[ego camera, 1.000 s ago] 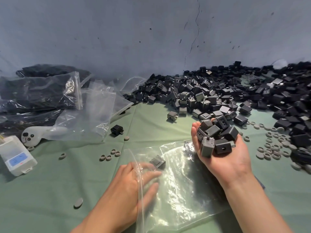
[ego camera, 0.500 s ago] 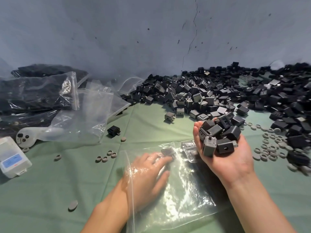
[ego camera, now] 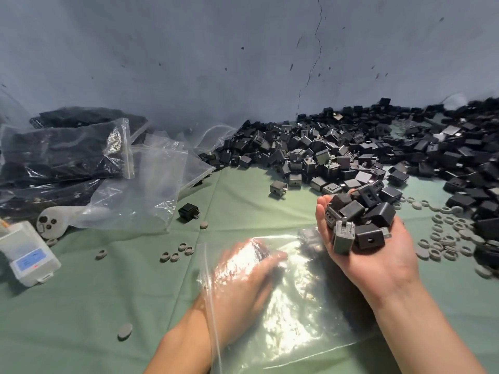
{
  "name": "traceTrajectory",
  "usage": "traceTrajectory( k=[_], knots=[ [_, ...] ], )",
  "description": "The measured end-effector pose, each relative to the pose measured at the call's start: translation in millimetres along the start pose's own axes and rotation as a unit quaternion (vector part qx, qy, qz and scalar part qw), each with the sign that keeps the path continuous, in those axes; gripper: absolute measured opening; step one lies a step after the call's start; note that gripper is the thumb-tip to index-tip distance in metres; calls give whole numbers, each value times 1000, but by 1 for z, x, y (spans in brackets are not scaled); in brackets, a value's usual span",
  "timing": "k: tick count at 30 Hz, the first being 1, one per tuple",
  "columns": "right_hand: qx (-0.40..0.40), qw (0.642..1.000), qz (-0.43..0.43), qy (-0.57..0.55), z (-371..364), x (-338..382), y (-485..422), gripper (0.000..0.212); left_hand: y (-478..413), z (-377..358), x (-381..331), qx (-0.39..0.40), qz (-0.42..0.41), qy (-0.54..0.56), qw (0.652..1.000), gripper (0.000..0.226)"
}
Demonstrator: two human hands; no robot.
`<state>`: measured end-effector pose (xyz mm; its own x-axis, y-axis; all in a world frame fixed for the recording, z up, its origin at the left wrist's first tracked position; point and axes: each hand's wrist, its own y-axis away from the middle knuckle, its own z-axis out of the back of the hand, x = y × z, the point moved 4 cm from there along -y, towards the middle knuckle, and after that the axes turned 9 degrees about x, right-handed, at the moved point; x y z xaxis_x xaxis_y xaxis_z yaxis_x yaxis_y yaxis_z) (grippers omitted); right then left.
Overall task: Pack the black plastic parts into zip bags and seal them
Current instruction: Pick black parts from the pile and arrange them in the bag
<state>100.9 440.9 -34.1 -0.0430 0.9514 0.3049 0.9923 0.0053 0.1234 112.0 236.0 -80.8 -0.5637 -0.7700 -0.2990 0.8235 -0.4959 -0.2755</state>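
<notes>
Our right hand (ego camera: 383,255), palm up and cupped, holds a handful of black parts (ego camera: 359,220). Our left hand (ego camera: 243,276) lies flat, fingers straight, inside the clear zip bag (ego camera: 305,314) on the green cloth (ego camera: 81,306). We see the big pile (ego camera: 351,149) of such parts beyond, by the wall (ego camera: 189,63).

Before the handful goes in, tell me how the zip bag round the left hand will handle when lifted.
Probably floppy: the zip bag wrinkles and drapes over the left hand inside it. Likely slick, given its glossy glare.
</notes>
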Motion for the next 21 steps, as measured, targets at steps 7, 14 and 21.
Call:
traceTrajectory(
  k=[7,14,21],
  knots=[
    [-1,1000,-1,-7,-2,1,0,60,7,-3,5,-29,-12,-28,999,35],
    [1,1000,0,-20,-3,1,3,59,-2,-1,1,-26,-55,-33,998,42],
    [4,1000,0,-22,-3,3,2,59,3,-6,0,-28,-45,-44,998,40]
  ],
)
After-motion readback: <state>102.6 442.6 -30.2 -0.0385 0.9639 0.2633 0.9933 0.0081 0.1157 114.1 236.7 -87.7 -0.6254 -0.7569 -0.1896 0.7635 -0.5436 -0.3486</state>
